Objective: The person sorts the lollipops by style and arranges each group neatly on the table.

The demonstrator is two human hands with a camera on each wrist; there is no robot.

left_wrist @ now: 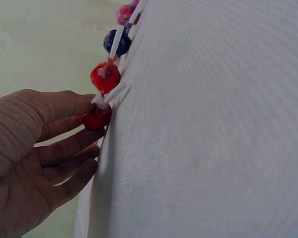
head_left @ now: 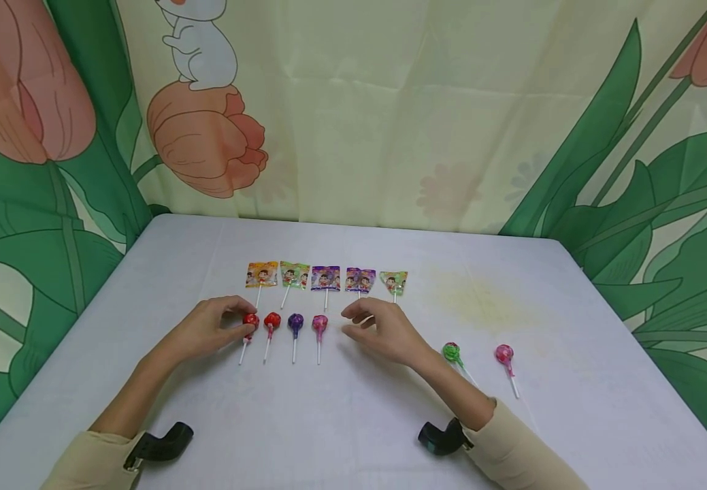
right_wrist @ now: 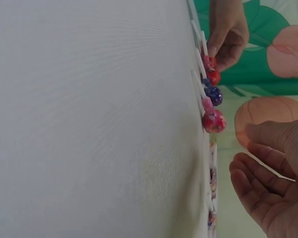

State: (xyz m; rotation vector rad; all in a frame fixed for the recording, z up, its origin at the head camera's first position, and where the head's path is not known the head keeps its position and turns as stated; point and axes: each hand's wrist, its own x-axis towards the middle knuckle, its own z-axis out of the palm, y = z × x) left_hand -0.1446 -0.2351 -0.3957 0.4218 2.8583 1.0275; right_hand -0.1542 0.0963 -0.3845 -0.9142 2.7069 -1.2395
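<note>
My left hand [head_left: 209, 328] pinches the leftmost red lollipop [left_wrist: 97, 118] between thumb and fingers at its wrapped head, its stick toward me on the cloth. To its right, in the same row, lie another red lollipop [head_left: 272, 320], a purple lollipop [head_left: 294, 322] and a pink lollipop [head_left: 319, 324], heads away from me. Just right of the pink one hovers my right hand [head_left: 386, 330], fingers loosely bent, with nothing held. In the right wrist view, a gap separates its fingers [right_wrist: 248, 186] from the pink lollipop.
Behind, a row of flat-wrapped lollipops includes an orange packet [head_left: 262, 274], a purple packet [head_left: 325, 278] and a green triangular one [head_left: 394, 281]. Beyond my right forearm lie a green lollipop [head_left: 451, 352] and a second pink lollipop [head_left: 504, 354]. A white cloth [head_left: 341, 422] covers the table.
</note>
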